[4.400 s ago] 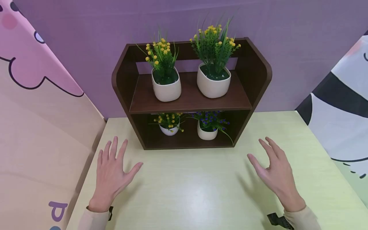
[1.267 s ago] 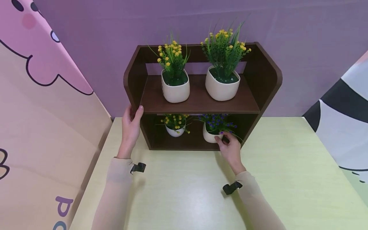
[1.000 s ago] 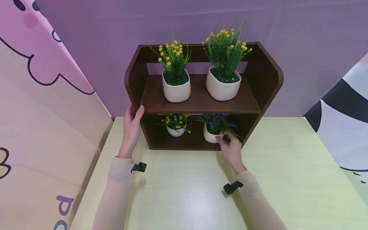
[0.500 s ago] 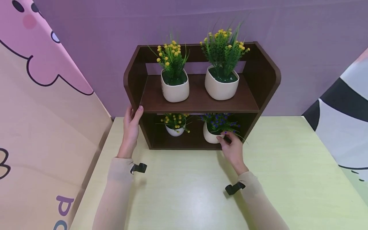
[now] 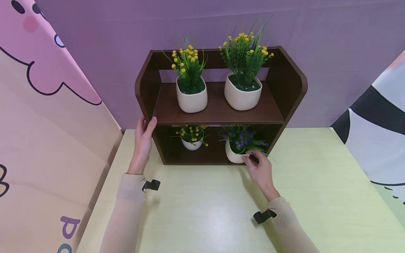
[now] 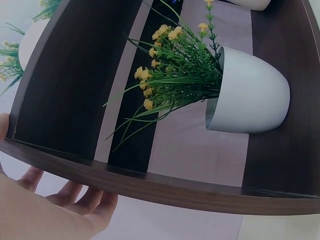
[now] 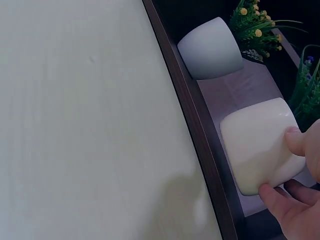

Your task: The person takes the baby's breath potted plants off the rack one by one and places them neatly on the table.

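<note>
A dark brown two-tier shelf (image 5: 215, 118) stands against the back wall. My left hand (image 5: 143, 144) grips its left side panel, thumb at the front edge; in the left wrist view the fingers (image 6: 102, 209) lie along the panel's outer side. My right hand (image 5: 262, 171) holds a cream flowerpot (image 5: 233, 155) with blue flowers (image 5: 242, 138), at the right of the lower tier near its front edge. The right wrist view has the thumb and fingers on different sides of this pot (image 7: 260, 145). A smaller white pot (image 5: 191, 144) with yellow flowers sits left of it.
Two larger cream pots with yellow flowers, one on the left (image 5: 192, 102) and one on the right (image 5: 242, 96), stand on the upper tier. The shelf rests on a pale table (image 5: 202, 207). Printed fabric walls (image 5: 329, 63) enclose the back and sides.
Both hands were spread over the table at first, then reached the shelf and the blue-flower pot. In the last half second the right hand has drawn that pot slightly forward and right.
</note>
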The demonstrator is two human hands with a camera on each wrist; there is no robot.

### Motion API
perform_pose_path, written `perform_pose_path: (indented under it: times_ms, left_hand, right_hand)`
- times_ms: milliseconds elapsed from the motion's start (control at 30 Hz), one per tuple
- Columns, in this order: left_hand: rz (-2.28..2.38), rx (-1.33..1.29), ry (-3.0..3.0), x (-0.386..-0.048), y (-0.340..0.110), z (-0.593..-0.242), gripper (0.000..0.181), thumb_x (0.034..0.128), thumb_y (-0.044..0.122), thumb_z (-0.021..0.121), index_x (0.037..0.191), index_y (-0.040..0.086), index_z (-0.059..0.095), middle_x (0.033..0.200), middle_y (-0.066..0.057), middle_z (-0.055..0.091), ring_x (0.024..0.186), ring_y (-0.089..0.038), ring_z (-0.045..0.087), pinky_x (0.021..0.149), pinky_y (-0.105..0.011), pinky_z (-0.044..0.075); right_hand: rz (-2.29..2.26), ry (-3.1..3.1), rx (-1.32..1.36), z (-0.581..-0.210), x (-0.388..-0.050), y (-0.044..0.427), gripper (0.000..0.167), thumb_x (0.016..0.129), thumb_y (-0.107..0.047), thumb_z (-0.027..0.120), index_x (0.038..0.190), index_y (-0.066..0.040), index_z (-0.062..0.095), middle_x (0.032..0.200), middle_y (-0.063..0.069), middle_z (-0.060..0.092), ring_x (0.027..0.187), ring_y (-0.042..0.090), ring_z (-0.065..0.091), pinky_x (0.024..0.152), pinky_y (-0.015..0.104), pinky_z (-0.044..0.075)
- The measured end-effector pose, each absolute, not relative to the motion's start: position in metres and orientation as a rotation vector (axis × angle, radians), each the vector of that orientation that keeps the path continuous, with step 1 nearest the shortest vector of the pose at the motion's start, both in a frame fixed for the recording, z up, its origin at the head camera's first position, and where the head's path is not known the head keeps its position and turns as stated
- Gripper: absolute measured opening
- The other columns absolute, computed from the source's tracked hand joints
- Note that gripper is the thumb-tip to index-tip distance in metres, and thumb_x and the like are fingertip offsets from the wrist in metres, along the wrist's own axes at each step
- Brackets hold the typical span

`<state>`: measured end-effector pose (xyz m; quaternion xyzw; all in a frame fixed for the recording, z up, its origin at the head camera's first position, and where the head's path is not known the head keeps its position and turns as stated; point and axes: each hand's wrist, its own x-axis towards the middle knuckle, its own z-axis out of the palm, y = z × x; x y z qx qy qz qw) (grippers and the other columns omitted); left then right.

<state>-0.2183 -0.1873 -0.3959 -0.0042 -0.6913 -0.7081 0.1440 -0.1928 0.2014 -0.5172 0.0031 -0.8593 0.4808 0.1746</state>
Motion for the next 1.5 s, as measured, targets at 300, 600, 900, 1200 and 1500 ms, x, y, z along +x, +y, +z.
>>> perform_pose_path:
  times_ms: [300,600,900,1200,1500]
  left_hand:
    - [-2.042,-0.020,-2.011,-0.218,-0.189,-0.395,0.050,0.1104,0.031,0.053,0.153,0.007,0.043,0.153,-0.014,0.050,0.148,-0.027,0.045,0.132,-0.050,0.028]
    - [-2.047,-0.021,-2.028,-0.218,-0.192,-0.396,0.054,0.1103,0.032,0.053,0.157,0.008,0.040,0.159,-0.014,0.046,0.153,-0.028,0.041,0.133,-0.052,0.025]
    - [-2.059,-0.023,-2.008,-0.218,-0.191,-0.396,0.053,0.1103,0.031,0.053,0.157,0.010,0.041,0.159,-0.013,0.047,0.153,-0.026,0.041,0.133,-0.048,0.026]
    - [-2.054,-0.036,-2.033,-0.217,-0.190,-0.395,0.053,0.1103,0.031,0.053,0.157,0.010,0.041,0.161,-0.014,0.045,0.155,-0.027,0.038,0.133,-0.051,0.024]
    - [-2.076,-0.040,-2.002,-0.220,-0.194,-0.398,0.050,0.1102,0.030,0.054,0.155,0.009,0.042,0.155,-0.012,0.050,0.147,-0.023,0.046,0.131,-0.049,0.029]
  right_hand:
    - [1.336,-2.502,0.005,-0.515,-0.177,0.210,0.021,0.099,-0.014,0.077,0.111,0.002,0.074,0.115,0.022,0.076,0.107,0.040,0.075,0.083,0.000,0.047]
    - [1.350,-2.523,0.013,-0.511,-0.161,0.218,0.023,0.100,-0.014,0.075,0.115,0.003,0.073,0.121,0.022,0.074,0.117,0.042,0.073,0.086,-0.001,0.047]
    - [1.362,-2.522,0.009,-0.508,-0.148,0.228,0.021,0.099,-0.011,0.076,0.114,0.002,0.071,0.121,0.020,0.074,0.114,0.037,0.075,0.086,0.005,0.053]
    - [1.243,-2.609,-0.020,-0.505,-0.133,0.249,0.026,0.100,-0.026,0.076,0.114,-0.004,0.073,0.129,0.018,0.075,0.107,0.013,0.077,0.085,0.000,0.046]
    - [1.190,-2.592,0.055,-0.502,-0.121,0.266,0.022,0.097,-0.021,0.079,0.111,-0.004,0.077,0.118,0.021,0.078,0.092,-0.025,0.057,0.089,-0.001,0.042]
